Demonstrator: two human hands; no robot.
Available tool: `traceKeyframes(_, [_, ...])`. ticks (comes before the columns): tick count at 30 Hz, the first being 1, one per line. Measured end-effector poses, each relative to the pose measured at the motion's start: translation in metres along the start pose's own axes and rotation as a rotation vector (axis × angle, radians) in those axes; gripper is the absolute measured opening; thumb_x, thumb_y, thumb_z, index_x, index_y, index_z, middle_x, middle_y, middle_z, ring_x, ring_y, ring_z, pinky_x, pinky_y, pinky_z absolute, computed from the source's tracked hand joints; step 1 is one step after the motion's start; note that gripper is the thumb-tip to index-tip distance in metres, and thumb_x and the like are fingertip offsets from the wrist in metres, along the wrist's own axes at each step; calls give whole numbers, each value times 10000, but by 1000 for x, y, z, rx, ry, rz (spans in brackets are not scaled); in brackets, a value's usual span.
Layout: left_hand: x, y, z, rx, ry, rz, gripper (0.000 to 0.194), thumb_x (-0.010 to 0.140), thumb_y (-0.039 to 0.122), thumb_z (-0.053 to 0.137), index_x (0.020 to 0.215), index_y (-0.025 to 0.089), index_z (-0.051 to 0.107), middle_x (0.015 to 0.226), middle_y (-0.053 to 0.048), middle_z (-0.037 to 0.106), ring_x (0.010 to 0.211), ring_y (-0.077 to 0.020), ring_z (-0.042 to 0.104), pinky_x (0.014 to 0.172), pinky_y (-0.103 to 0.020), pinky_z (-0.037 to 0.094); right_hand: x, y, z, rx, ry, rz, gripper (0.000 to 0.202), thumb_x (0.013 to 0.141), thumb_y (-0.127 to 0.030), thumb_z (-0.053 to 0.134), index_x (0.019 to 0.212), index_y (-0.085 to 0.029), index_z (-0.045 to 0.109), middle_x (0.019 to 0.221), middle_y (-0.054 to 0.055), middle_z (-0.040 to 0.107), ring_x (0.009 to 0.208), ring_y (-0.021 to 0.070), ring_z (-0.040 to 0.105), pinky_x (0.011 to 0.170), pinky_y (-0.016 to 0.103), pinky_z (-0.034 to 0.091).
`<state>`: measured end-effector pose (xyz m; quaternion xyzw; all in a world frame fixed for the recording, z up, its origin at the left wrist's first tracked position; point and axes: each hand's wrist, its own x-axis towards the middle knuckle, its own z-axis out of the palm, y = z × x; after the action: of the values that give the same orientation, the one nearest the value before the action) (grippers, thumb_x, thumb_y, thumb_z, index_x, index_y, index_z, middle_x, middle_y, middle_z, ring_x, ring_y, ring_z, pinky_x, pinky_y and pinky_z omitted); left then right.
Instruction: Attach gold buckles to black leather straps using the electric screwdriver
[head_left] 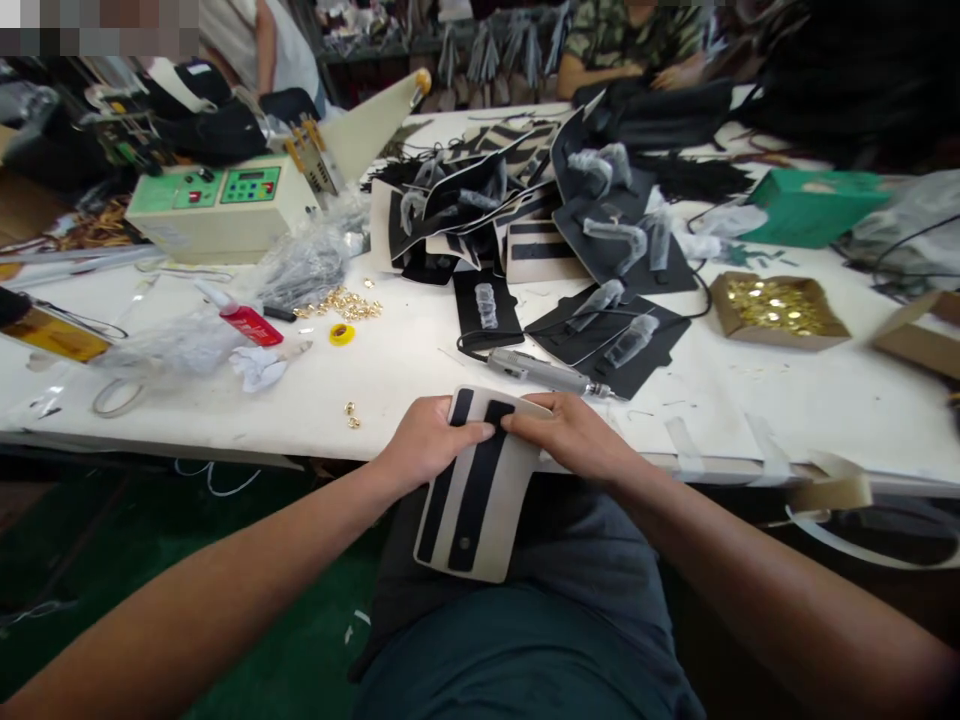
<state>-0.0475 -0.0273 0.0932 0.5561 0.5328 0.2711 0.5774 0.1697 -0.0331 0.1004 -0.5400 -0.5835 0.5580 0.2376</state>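
A beige panel with two black strips (517,500) hangs over the table's front edge above my lap. My left hand (427,440) grips its upper left side, the thumb pressing near the top of the wider strip. Opposite it, my right hand (574,435) holds the upper right side, its thumb meeting the same strip. The fingers behind the panel are hidden. Near the panel's lower end, a small round metal piece (464,543) shows on the strip. Just beyond my hands lies a grey pen-shaped electric screwdriver (536,370) with a cord.
Black and beige panels (547,250) with plastic-wrapped parts pile up mid-table. Gold metal pieces fill a cardboard box (780,310) at right; more gold pieces (349,303) lie left. A red glue bottle (251,322), yellow tape roll (342,334) and control machine (217,205) stand left. People sit across.
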Motion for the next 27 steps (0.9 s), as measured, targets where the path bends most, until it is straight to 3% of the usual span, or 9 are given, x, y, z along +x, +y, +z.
traceKeyframes(4, [44, -8, 17, -200, -29, -208, 123, 748, 185, 812, 862, 171, 767, 795, -28, 809, 677, -184, 743, 680, -314, 608, 30, 18, -18, -48, 77, 74, 262, 858, -381, 672, 677, -191, 685, 690, 30, 658, 656, 190, 579, 565, 304, 395])
traceKeyframes(8, [63, -18, 24, -205, -49, -300, 171, 706, 171, 822, 864, 155, 759, 799, -59, 809, 677, -210, 749, 695, -350, 617, 43, 29, -21, -34, 78, 139, 204, 799, -344, 712, 661, -197, 687, 669, 37, 665, 627, 193, 583, 540, 307, 401])
traceKeyframes(16, [78, -20, 23, -78, -73, -280, 138, 679, 155, 804, 811, 161, 766, 802, -49, 805, 687, -210, 738, 704, -344, 610, 52, 29, -20, -150, 58, 179, 183, 791, -322, 701, 654, -203, 675, 662, 53, 665, 640, 222, 612, 562, 335, 437])
traceKeyframes(27, [84, -16, 13, 355, -111, -62, 88, 712, 247, 810, 773, 189, 787, 823, -50, 798, 833, -284, 753, 781, -367, 578, 55, 28, -17, -461, 65, 103, 201, 863, -263, 601, 696, -195, 688, 716, 52, 701, 710, 216, 637, 641, 313, 426])
